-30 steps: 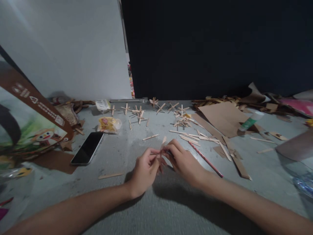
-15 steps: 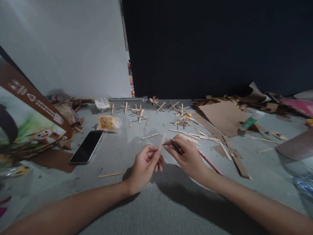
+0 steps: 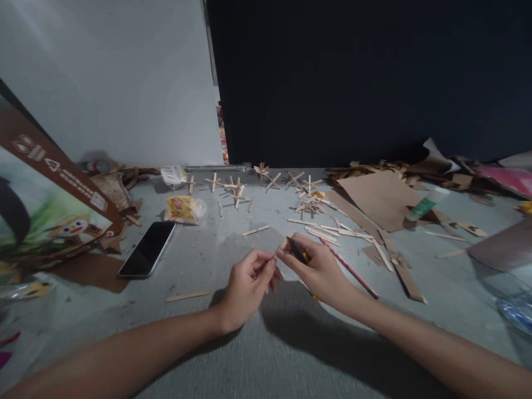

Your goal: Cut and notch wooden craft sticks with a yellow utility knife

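Observation:
My left hand (image 3: 248, 287) is closed in a pinch on a small wooden stick (image 3: 284, 244), held just above the grey table (image 3: 266, 343). My right hand (image 3: 318, 270) is closed around a dark pen-like tool (image 3: 298, 250), whose tip meets the stick. The two hands touch at the fingertips in the middle of the view. A red pencil (image 3: 348, 269) lies on the table just right of my right hand.
Loose wooden sticks (image 3: 320, 230) and small stick crosses (image 3: 233, 188) are scattered behind the hands. A phone (image 3: 147, 249) lies at left beside a printed carton (image 3: 45, 216). Brown card sheets (image 3: 376, 197), a green glue tube (image 3: 426, 205) and a snack packet (image 3: 185, 209) lie further back.
My hands drew slightly apart, then came together again. The stick in my left hand has tipped lower, and the tool's tip now rests against it.

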`<move>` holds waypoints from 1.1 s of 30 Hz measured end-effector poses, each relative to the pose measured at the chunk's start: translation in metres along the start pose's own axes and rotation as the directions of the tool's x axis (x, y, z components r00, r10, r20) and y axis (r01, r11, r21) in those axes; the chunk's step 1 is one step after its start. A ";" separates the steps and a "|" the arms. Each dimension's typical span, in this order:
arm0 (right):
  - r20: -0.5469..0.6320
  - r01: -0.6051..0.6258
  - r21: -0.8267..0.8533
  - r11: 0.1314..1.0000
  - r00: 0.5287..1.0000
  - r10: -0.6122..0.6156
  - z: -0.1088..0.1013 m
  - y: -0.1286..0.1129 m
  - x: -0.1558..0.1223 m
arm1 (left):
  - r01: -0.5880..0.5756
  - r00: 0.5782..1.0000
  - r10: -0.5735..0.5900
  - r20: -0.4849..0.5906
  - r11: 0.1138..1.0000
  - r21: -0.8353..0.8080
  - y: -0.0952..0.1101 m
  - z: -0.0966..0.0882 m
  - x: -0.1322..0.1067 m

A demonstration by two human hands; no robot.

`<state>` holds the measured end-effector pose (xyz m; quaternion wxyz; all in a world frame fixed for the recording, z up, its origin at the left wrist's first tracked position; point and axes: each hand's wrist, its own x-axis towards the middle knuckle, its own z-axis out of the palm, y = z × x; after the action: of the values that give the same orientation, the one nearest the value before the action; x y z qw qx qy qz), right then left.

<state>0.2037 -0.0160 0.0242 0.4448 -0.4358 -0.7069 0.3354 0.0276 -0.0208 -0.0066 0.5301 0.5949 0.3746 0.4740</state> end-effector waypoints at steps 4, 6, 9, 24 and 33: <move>-0.022 -0.019 -0.017 1.000 1.000 0.019 0.000 0.003 0.001 | -0.006 1.000 0.006 -0.024 1.000 -0.012 0.000 0.000 0.000; -0.030 -0.034 -0.023 0.999 0.999 0.034 0.000 0.003 0.001 | 0.002 0.999 -0.003 -0.043 1.000 -0.022 0.000 -0.001 0.000; -0.013 -0.062 -0.001 0.998 0.998 0.062 0.001 0.002 -0.002 | 0.023 0.998 -0.025 -0.062 0.999 -0.036 0.000 -0.001 0.001; 0.003 -0.032 0.057 0.998 0.999 0.032 -0.008 -0.004 0.005 | 0.127 0.982 -0.110 0.152 0.986 -0.109 0.004 -0.001 0.000; -0.023 -0.124 0.063 0.990 0.992 0.126 -0.003 -0.005 -0.004 | 0.030 0.997 -0.034 0.067 0.998 0.058 -0.005 -0.001 -0.003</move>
<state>0.2062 -0.0215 0.0285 0.4457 -0.4696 -0.6616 0.3783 0.0262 -0.0222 -0.0123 0.5329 0.6194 0.3793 0.4341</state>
